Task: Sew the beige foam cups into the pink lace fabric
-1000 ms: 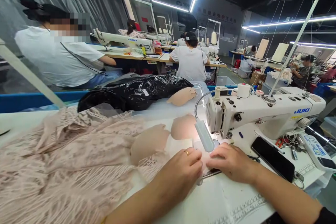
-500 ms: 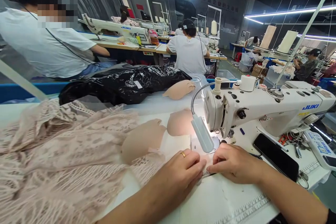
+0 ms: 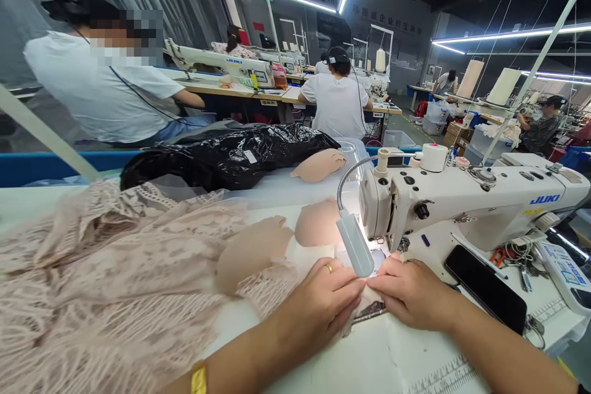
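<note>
My left hand (image 3: 318, 298) is closed, its fingertips pinching the edge of a thin pale pink piece of fabric (image 3: 364, 305) just in front of the sewing machine's needle area. Closed on the same edge, my right hand (image 3: 410, 292) meets it from the other side, thumbs nearly touching. The sewing machine (image 3: 466, 191) stands behind my right hand. A small grey lamp (image 3: 354, 245) on a bent metal neck hides the needle and part of the fabric. Pale pink lace (image 3: 270, 277) runs up to my left hand, beside beige moulded cups (image 3: 252, 249).
A large lace heap (image 3: 115, 277) covers the left of the table. Behind it lie a black plastic bag (image 3: 221, 154) and another beige cup (image 3: 318, 166). A phone (image 3: 487, 286) and a small metal tool (image 3: 525, 280) lie right. Several people sit at machines beyond.
My hands have drawn together at the fabric edge, the right one shifting slightly. A dark strip shows beneath the fabric between them. The view has tilted slightly.
</note>
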The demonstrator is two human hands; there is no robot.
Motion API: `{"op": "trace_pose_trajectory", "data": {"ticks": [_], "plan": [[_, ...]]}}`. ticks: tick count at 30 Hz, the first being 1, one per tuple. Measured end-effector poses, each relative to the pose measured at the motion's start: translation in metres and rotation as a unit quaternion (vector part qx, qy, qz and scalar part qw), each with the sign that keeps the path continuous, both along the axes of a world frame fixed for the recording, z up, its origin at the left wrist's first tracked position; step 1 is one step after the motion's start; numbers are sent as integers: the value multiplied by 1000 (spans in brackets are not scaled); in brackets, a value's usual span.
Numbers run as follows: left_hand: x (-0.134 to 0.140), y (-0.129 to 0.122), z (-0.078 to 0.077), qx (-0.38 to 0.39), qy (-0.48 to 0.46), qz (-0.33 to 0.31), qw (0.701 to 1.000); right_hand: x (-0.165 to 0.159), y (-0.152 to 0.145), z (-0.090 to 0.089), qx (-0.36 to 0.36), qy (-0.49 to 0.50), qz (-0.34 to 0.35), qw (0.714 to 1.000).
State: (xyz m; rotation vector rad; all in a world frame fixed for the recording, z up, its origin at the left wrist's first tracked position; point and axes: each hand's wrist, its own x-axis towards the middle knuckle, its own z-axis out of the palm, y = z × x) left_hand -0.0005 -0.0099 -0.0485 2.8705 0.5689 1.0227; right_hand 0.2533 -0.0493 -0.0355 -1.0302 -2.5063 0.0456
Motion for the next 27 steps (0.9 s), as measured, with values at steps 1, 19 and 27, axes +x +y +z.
{"op": "trace_pose_trajectory", "data": {"ticks": [1,19,27], "plan": [[1,4,-2,4,-3,-7,1000,0,1,-1,1,1,-7,1000],[3,41,0,-18,83,13,996,-1,8,-7,-4,-12,-54,998],[14,43,13,-43,105,64,991,5,11,-16,-35,79,-39,996]]}}
